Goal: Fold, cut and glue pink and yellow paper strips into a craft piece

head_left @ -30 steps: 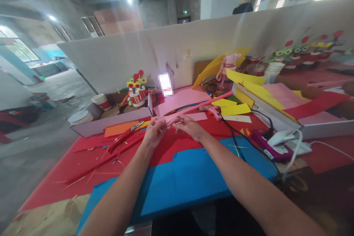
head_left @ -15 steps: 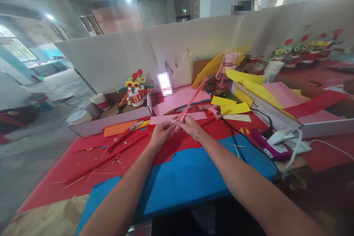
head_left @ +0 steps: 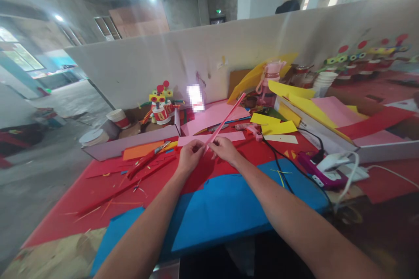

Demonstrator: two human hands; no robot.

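Note:
Close together above the red table covering, both my hands pinch a narrow pink paper strip [head_left: 228, 116]. It slants up and away to the right from my fingers. My left hand [head_left: 190, 155] grips near its lower end, fingers closed. My right hand [head_left: 224, 150] is closed on the strip just to the right; part of the fingers is hidden. A flat pink paper piece [head_left: 231, 136] lies just behind my hands. Beyond it are a pink glue gun [head_left: 252, 130] and larger pink sheets [head_left: 209, 117].
Blue sheet [head_left: 229, 209] covers the near table edge. A red-handled utility knife [head_left: 149, 160] lies left. A purple power strip [head_left: 321, 172] with cables sits right, near a box of coloured paper [head_left: 327, 128]. Paper-cup robots [head_left: 161, 107] stand in a tray at back left.
My left hand has shifted slightly up along the strip. The strip stays at nearly the same slant, and my right hand has hardly moved.

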